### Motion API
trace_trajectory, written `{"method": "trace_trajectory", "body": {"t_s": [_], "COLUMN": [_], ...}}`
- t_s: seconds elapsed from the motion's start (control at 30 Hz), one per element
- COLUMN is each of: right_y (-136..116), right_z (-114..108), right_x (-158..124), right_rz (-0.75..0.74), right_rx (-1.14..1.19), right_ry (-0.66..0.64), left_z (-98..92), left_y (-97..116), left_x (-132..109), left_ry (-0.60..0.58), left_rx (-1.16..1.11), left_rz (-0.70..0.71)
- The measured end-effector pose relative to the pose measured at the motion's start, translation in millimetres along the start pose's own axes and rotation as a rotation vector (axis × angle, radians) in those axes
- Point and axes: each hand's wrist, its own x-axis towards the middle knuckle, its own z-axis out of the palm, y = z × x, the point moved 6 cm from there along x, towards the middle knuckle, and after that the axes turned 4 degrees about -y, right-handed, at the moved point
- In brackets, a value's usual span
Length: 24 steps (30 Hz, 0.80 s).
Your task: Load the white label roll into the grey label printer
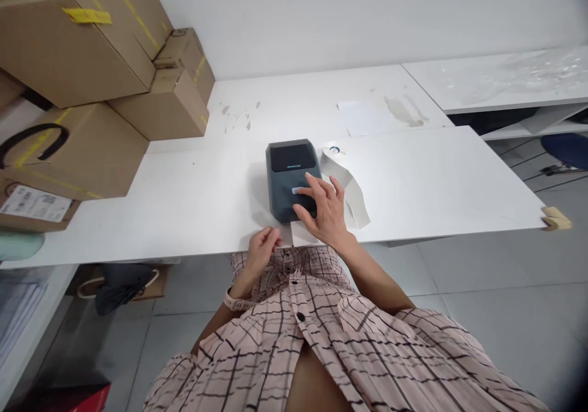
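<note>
A dark grey label printer (288, 168) sits near the front edge of the white table (184, 198). My right hand (324, 207) rests on its front part, fingers spread, the index fingertip on a small lit button. My left hand (261, 250) is at the table's front edge just left of the printer's outlet, fingers curled and pinching a white label (287, 233) that sticks out of it. A white strip of label paper (353, 191) runs from a small roll (334, 150) behind the printer along its right side.
Several cardboard boxes (92, 63) are stacked on the table's left end. A second white table (496, 78) stands at the back right. A bag (122, 283) lies on the floor under the table. A wooden piece (557, 218) sits at the table's right corner.
</note>
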Motion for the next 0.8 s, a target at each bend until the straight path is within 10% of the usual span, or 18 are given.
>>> {"method": "trace_trajectory", "body": {"t_s": [0.2,0.43,0.8], "right_y": [-9.8,27.1,56.2], "right_z": [11.6,-3.3,-19.5], "right_x": [2.6,-30.5,26.3], "right_rz": [0.062,0.305,0.325], "right_rx": [-0.041,0.360,0.703], "right_ry": [-0.070,0.208,0.173], "left_z": [-24.7,19.3,-10.0], "left_y": [35.7,52.3,123.0], "left_x": [6.5,15.7,47.6], "left_ry": [0.442,0.239,0.235], "left_rx": [0.035,-0.102,-0.026], "left_rz": [0.266,0.278,0.523]}}
